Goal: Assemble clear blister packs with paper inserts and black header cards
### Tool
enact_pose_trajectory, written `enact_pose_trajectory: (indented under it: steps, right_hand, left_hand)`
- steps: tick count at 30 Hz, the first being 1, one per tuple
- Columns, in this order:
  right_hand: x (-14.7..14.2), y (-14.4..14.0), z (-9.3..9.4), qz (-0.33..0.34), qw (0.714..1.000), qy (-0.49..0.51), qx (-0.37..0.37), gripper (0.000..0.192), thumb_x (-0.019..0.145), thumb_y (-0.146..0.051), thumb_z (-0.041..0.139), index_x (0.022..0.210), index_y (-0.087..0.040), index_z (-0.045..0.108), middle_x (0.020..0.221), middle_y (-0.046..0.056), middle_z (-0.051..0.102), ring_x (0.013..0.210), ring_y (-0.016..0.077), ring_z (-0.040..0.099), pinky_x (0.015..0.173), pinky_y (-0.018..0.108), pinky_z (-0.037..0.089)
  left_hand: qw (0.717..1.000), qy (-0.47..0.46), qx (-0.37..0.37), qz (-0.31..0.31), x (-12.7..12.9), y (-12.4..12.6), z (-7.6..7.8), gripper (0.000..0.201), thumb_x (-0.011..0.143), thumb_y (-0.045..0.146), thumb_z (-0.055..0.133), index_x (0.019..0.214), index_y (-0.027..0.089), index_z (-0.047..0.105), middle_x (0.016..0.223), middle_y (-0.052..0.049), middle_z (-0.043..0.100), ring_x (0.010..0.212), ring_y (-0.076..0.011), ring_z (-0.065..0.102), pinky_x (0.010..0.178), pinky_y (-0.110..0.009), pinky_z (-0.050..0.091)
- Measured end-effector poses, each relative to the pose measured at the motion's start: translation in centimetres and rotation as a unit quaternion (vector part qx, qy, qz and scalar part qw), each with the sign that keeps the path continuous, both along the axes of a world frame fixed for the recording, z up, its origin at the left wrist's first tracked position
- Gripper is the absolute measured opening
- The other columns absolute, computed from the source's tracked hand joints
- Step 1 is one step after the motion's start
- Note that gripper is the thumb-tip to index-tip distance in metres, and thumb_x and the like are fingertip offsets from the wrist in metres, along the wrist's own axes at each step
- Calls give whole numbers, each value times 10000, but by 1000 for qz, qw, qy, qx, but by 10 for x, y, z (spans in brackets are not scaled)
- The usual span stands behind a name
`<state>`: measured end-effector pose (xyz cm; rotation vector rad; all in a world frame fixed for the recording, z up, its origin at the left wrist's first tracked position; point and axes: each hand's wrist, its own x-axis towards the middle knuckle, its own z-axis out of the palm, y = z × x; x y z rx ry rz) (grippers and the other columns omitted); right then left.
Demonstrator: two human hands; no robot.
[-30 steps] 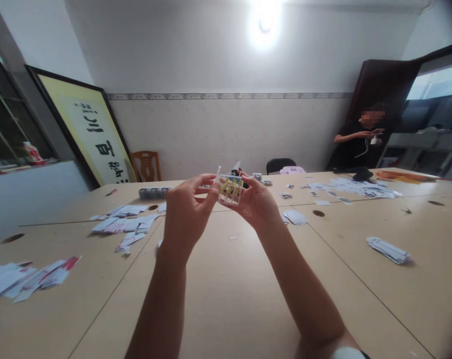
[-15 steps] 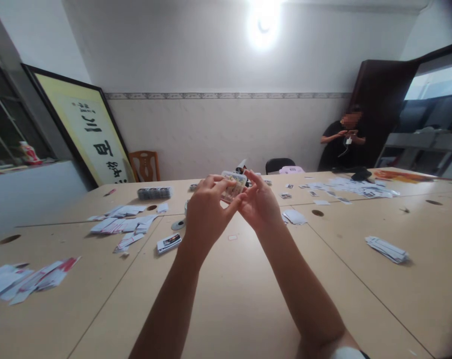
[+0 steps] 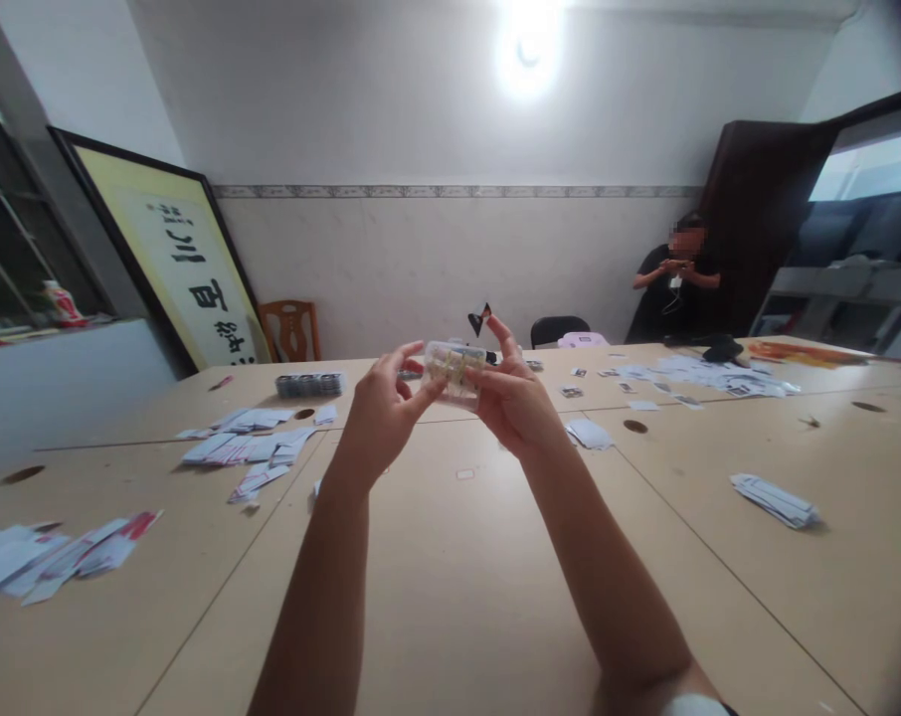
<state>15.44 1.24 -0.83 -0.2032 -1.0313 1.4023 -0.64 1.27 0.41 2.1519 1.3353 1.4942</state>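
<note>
I hold a small clear plastic box point(image 3: 450, 366) with yellowish contents up in front of me, above the tan table point(image 3: 457, 577). My left hand point(image 3: 380, 413) pinches its left end with thumb and fingers. My right hand point(image 3: 514, 403) grips its right side, index finger raised. The box lies roughly flat, its long side across my view.
Piles of small printed cards point(image 3: 246, 452) lie left of my arms, more cards point(image 3: 55, 562) at the near left and a stack point(image 3: 775, 499) at right. A person point(image 3: 678, 283) stands at the far right. A framed yellow sign point(image 3: 182, 268) leans against the left wall.
The box has gone from upright to tilted to flat between my hands. My left hand shifted back left. The person at the far right moved left.
</note>
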Motion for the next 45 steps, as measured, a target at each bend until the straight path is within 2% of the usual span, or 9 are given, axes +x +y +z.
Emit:
enact_pose_trajectory:
  steps: [8, 15, 25, 28, 32, 35, 38, 42, 45]
  right_hand:
    - [6, -1, -1, -49, 992, -96, 64, 690, 801, -210, 729, 1416, -345, 447, 913, -22, 728, 765, 183, 701, 794, 411, 622]
    - [15, 5, -4, -201, 966, -150, 62, 814, 738, -238, 799, 1452, -352, 426, 745, -66, 695, 543, 128, 574, 675, 317, 600]
    - [22, 4, 4, -187, 967, -164, 50, 1017, 670, -207, 811, 1537, -374, 306, 864, -34, 758, 509, 123, 591, 606, 297, 598]
    - [19, 4, 4, -180, 970, -158, 43, 1036, 666, -209, 813, 1537, -391, 284, 909, -44, 768, 543, 99, 608, 627, 241, 591]
    - [19, 2, 1, -203, 959, -182, 74, 1008, 689, -218, 813, 1546, -374, 306, 1034, 24, 750, 574, 130, 626, 611, 303, 606]
    - [26, 3, -2, -219, 943, -230, 99, 925, 705, -232, 820, 1507, -371, 382, 1172, 71, 701, 674, 162, 667, 656, 340, 619]
    - [33, 6, -2, -295, 916, -249, 107, 637, 750, -265, 797, 1338, -348, 566, 1286, 70, 640, 819, 176, 693, 712, 312, 609]
    - [33, 12, 0, -363, 887, -257, 120, 139, 844, -277, 664, 973, -266, 714, 1147, 33, 699, 793, 157, 694, 674, 287, 584]
    - [29, 13, 0, -376, 882, -253, 127, 102, 837, -235, 614, 851, -244, 715, 959, 16, 729, 700, 140, 677, 604, 279, 557]
  left_hand:
    - [1000, -11, -16, -14, 1, 3, -1, 296, 827, 385, 709, 1037, 187, 637, 812, -37, 693, 722, -183, 643, 661, -311, 478]
    - [998, -41, -10, -43, -1, -7, 3, 304, 801, 405, 751, 931, 203, 565, 748, 11, 617, 690, -157, 620, 637, -282, 482]
    - [964, -159, -93, -192, 0, -4, 2, 362, 772, 385, 794, 961, 199, 547, 870, -29, 714, 691, -152, 700, 581, -238, 560]
    - [959, -180, -106, -192, 1, -2, 2, 351, 784, 406, 769, 935, 205, 525, 867, -35, 719, 727, -178, 716, 525, -236, 582]
    - [961, -185, -122, -165, 2, 3, -2, 316, 793, 400, 722, 860, 211, 477, 799, -32, 678, 753, -204, 709, 462, -249, 594]
    - [978, -159, -96, -99, 3, 9, -6, 269, 807, 364, 694, 860, 209, 480, 777, -31, 636, 751, -203, 696, 466, -263, 612]
    - [989, -134, -56, -33, 3, 15, -9, 257, 811, 342, 688, 870, 205, 478, 841, -44, 621, 738, -202, 698, 461, -273, 622]
    - [985, -150, -56, -57, 4, 16, -10, 289, 826, 342, 678, 964, 210, 462, 972, -69, 665, 755, -205, 731, 490, -270, 639]
    - [981, -168, -43, -83, 6, 10, -8, 403, 840, 295, 663, 1162, 248, 426, 917, -28, 670, 715, -190, 737, 518, -265, 646]
